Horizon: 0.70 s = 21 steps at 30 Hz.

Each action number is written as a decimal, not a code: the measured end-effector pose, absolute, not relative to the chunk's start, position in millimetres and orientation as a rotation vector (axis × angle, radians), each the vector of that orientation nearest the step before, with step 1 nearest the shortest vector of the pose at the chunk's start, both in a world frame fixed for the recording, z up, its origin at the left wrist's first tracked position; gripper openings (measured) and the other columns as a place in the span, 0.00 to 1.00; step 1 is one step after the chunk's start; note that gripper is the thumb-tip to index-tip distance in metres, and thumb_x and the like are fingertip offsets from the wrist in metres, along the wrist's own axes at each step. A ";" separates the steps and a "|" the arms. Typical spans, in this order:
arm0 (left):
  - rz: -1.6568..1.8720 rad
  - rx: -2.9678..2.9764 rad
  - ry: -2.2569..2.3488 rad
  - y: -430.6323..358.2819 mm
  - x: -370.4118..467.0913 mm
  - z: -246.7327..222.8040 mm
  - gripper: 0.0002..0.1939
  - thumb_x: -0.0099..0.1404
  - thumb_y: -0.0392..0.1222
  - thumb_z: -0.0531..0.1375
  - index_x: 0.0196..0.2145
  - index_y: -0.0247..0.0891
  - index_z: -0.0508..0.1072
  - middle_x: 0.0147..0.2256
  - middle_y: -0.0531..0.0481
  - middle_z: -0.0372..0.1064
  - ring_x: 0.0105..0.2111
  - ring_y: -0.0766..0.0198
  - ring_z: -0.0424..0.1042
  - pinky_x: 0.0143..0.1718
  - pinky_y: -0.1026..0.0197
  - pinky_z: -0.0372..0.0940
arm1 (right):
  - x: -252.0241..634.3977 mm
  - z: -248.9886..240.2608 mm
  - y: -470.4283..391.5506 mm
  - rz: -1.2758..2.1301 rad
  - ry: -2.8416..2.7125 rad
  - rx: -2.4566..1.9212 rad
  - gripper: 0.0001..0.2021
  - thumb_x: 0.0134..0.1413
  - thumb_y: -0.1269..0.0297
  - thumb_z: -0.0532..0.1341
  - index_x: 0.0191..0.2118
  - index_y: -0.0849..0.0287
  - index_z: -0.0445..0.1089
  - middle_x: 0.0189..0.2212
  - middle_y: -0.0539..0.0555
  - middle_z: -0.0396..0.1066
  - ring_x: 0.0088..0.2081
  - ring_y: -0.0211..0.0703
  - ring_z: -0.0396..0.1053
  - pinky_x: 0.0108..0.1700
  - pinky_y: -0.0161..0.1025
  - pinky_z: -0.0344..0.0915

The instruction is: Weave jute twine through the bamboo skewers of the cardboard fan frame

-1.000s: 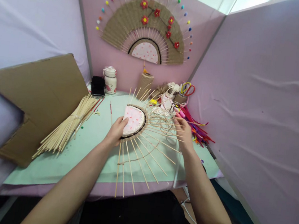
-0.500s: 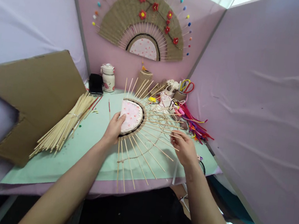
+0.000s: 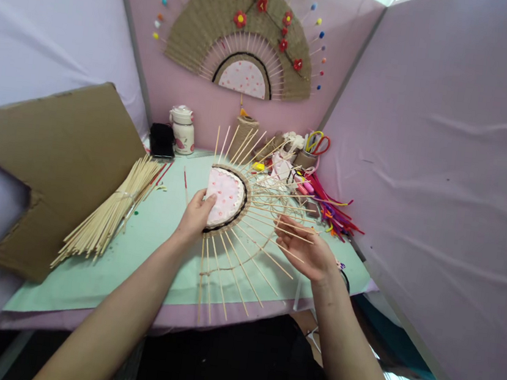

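My left hand grips the straight edge of a half-made fan, thumb on top of its pink dotted half-round centre. White trim and a dark cord border that centre. Thin wooden sticks fan out from it over the table. A strand of twine runs across the lower sticks in an arc, up towards the right side. My right hand is at the outer ends of the right-hand sticks, palm up, fingers stretched out behind and among them. Whether its fingertips touch the twine cannot be made out.
A tied bundle of sticks lies left beside a cardboard sheet. At the back stand a white bottle, a twine spool and a cup with scissors. Coloured pipe cleaners lie right. A finished fan hangs behind.
My right hand has turned palm up and its fingers have opened out beneath the sticks, reaching slightly left. The half-made fan has shifted a little; my left hand keeps its grip.
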<state>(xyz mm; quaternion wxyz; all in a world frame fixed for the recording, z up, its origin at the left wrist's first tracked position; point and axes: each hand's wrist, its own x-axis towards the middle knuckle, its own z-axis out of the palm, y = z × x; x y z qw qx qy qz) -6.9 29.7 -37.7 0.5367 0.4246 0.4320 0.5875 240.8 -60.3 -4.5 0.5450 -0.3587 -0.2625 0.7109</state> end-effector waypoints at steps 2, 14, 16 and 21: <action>1.403 1.004 1.031 29.2 -6.3 -36.8 0.18 0.60 0.45 0.60 0.46 0.35 0.68 0.32 0.50 0.74 0.29 0.64 0.74 0.29 0.65 0.67 | 240.0 -4.7 -61.1 1.677 -0.632 -0.859 0.14 0.56 0.74 0.55 0.43 0.57 0.74 0.41 0.53 0.77 0.41 0.38 0.73 0.41 0.34 0.70; 1.373 1.008 1.052 27.2 -5.1 -33.8 0.17 0.60 0.44 0.59 0.46 0.35 0.68 0.29 0.51 0.73 0.27 0.64 0.73 0.28 0.64 0.66 | 242.1 -10.2 -57.6 1.667 -0.572 -0.814 0.14 0.56 0.74 0.54 0.42 0.59 0.75 0.41 0.53 0.76 0.39 0.36 0.73 0.39 0.31 0.70; 1.370 1.029 1.058 28.1 -6.0 -36.0 0.18 0.59 0.46 0.60 0.46 0.36 0.68 0.29 0.51 0.73 0.27 0.64 0.72 0.28 0.65 0.66 | 243.8 -11.6 -57.0 1.645 -0.523 -0.814 0.13 0.55 0.73 0.55 0.42 0.60 0.75 0.38 0.54 0.77 0.38 0.36 0.73 0.38 0.31 0.70; 1.372 1.075 1.063 29.5 -7.2 -39.6 0.20 0.57 0.49 0.61 0.44 0.36 0.69 0.29 0.52 0.71 0.26 0.65 0.71 0.27 0.66 0.64 | 246.5 -10.7 -59.1 1.677 -0.492 -0.802 0.13 0.54 0.72 0.55 0.42 0.60 0.74 0.37 0.55 0.77 0.39 0.39 0.74 0.40 0.35 0.71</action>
